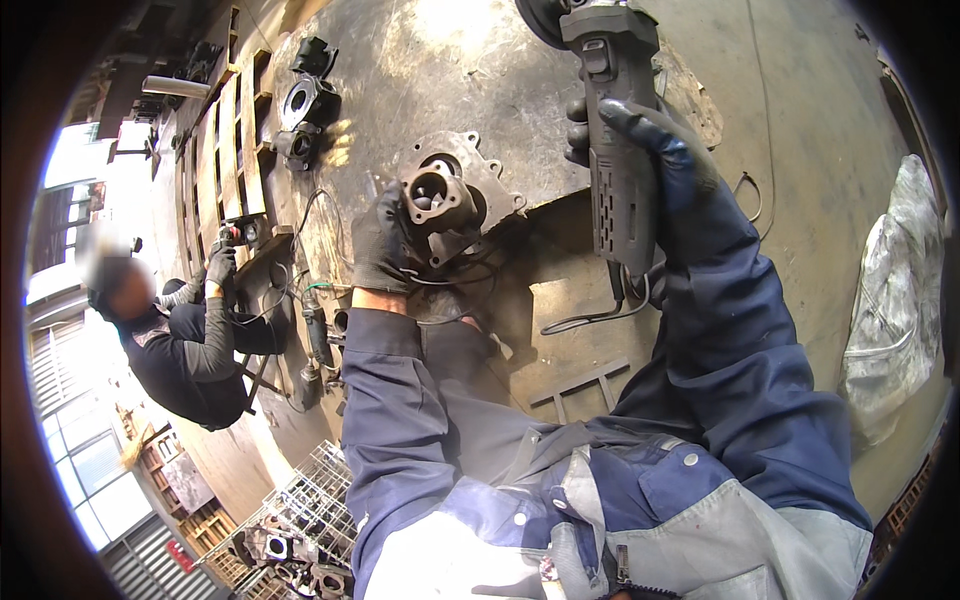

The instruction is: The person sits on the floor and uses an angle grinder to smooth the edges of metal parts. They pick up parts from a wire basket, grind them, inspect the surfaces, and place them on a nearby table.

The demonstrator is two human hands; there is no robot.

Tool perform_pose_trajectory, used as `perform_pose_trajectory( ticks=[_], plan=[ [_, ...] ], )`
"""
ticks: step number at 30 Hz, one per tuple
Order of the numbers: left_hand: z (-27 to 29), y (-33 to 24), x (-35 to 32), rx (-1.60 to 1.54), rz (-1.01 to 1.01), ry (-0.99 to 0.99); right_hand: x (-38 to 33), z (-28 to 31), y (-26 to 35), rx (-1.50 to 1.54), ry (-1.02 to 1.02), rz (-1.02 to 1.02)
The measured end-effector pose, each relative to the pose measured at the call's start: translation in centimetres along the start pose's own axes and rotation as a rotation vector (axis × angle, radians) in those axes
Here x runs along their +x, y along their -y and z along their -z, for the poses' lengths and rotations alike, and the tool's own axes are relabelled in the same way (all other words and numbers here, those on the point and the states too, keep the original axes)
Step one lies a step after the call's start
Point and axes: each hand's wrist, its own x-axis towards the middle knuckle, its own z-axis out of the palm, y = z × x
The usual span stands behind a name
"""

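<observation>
My right hand [672,150], in a dark glove, is wrapped around the body of a black angle grinder [624,215]. The tool points away from me, with its disc [541,20] at the top edge of the view and its cord hanging from the near end. My left hand [382,245], also gloved, grips the left side of a grey metal casting [492,190] at the table's near edge. A flanged round opening on the casting faces up, and a wide plate with bolt holes spreads behind it. The grinder's disc is well apart from the casting.
More castings [305,105] stand on the metal worktable [400,90], left of mine. A crouching co-worker [190,350] holds a power tool beside a wooden pallet [228,150]. A wire basket [315,490] of metal parts is at lower left; a plastic-wrapped bundle [890,310] lies at right.
</observation>
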Motion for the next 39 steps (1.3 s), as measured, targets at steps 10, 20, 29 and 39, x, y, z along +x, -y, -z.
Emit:
perform_pose_trajectory(
  ticks=[10, 20, 29, 39],
  plan=[
    [-3.6, -2.1, 0.4, -0.767, 0.672, -0.052, 0.2, 0.1, -0.7, 0.033, -0.004, -0.060],
    [-4.8, 0.0, 0.4, 0.477, -0.088, 0.080, -0.3, -0.4, -0.9, -0.071, -0.061, -0.092],
    [-4.3, -1.5, 1.0, 0.435, 0.038, 0.139, -0.3, 1.4, -1.3, -0.154, -0.051, -0.133],
    [-5.6, -1.3, 1.3, 0.087, 0.152, 0.080, 0.0, 1.6, -1.7, -0.143, -0.047, -0.152]
  ],
)
